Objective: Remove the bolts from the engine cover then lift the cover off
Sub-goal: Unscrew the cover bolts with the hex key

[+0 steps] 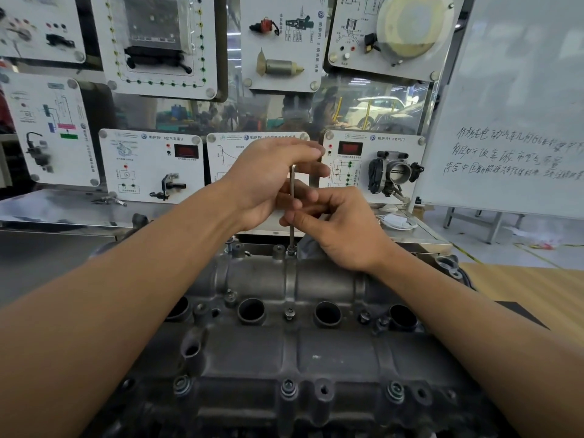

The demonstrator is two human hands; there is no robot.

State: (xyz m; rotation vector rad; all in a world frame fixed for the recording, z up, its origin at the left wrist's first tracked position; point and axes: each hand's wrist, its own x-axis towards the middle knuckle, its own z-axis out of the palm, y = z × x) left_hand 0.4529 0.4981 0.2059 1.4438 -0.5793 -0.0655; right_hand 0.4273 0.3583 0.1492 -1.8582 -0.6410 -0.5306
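Head view: a hex key (292, 181) stands upright; the left hand (271, 178) holds its top, the right hand (341, 229) pinches its shaft, its tip in a bolt (291, 250). Beneath the key lies the engine cover (300, 352): cast metal, probably heavy and rigid, best lifted by both long edges

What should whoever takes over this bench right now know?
Left hand: grips the top bend of the hex key.
Right hand: fingers pinch the key's shaft.
Key stands upright in a bolt on the far edge of the engine cover.
Done: cannot tell how far that bolt is out.
To do: centre bolt and three near-row bolts in place; cover not lifted.
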